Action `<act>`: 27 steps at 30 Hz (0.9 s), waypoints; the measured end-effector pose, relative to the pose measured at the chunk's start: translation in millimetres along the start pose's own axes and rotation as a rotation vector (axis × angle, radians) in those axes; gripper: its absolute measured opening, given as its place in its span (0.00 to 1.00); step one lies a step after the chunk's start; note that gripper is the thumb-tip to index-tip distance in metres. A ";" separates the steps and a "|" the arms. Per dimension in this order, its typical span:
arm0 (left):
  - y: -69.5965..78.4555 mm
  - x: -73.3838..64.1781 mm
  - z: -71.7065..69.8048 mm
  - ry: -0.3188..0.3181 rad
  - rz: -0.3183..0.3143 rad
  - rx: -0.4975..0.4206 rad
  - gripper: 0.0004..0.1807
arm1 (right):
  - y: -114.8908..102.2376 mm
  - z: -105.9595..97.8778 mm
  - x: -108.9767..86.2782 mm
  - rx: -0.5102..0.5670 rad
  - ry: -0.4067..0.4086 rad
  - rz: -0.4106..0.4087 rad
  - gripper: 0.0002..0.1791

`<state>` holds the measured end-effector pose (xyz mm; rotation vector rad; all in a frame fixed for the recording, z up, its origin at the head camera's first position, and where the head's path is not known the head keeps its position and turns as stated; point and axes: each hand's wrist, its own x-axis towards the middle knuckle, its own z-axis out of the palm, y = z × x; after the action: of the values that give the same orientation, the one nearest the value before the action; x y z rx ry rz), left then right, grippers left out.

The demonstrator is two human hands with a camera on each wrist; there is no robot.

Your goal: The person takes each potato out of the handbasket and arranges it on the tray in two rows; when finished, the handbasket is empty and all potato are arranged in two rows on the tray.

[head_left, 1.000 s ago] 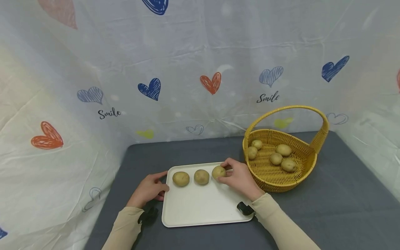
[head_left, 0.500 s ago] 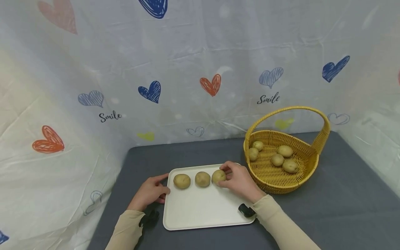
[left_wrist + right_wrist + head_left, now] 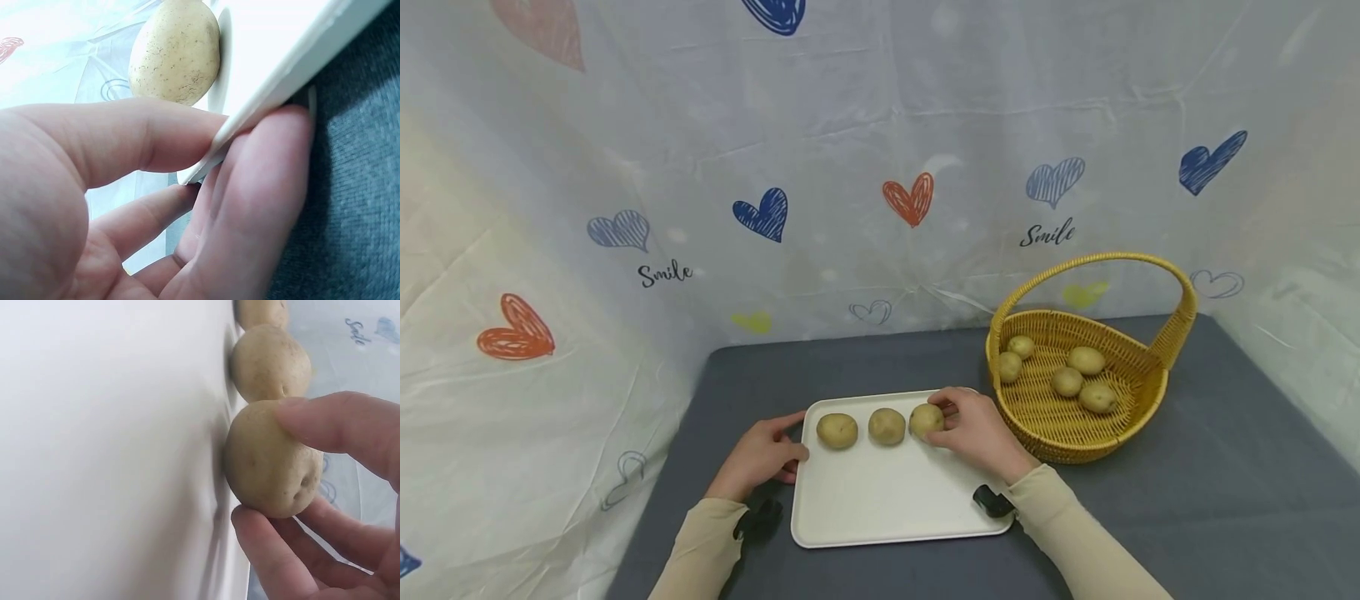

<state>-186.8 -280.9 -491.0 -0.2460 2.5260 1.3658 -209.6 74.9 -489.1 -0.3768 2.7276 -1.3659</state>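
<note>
With twelve o'clock straight ahead of the person, I had the right hand point(image 3: 977, 429) gripping the right potato point(image 3: 927, 422) between thumb and fingers, at that hand's nine o'clock. The potato was at about one o'clock on the white tray point(image 3: 887, 500), and from the left hand point(image 3: 758, 456) it lay at nearly three. Its underside never came clear on my feeds, so I couldn't tell whether it rested on the tray or sat a hair above. In the right wrist view some fingertips vanished behind it.

The left hand pinched the tray's nine o'clock edge, thumb on the rim, fingers tucked under it and partly lost from the head view. The left wrist view washed the tray's surface out to plain white and clipped the top of the left potato point(image 3: 837, 431), at ten o'clock on the tray. The middle potato point(image 3: 887, 426), just beside the gripped one, sat between eleven and twelve.

The right hand and sleeve point(image 3: 1082, 533) blocked my view of the tray's right edge, and a black wrist device point(image 3: 992, 502) covered a bit near its five o'clock corner. At the right hand's two o'clock stood the yellow basket point(image 3: 1078, 446) on the bench point(image 3: 1195, 508); its handle partly hid one of the potatoes inside.
</note>
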 end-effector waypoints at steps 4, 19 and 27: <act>0.1 0.0 -0.1 -0.001 0.005 0.003 0.42 | 0.2 -0.5 -0.4 -0.009 -0.007 0.002 0.28; 1.2 -0.1 -0.8 -0.011 0.014 0.005 0.42 | 0.4 -2.6 -1.3 -0.011 -0.026 -0.015 0.35; 1.4 -1.5 -1.6 -0.022 0.029 0.005 0.42 | -0.6 -3.1 -1.9 -0.012 -0.030 -0.014 0.35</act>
<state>-186.0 -281.6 -488.6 -0.1929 2.5244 1.3651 -208.2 77.5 -486.9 -0.4143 2.7150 -1.3363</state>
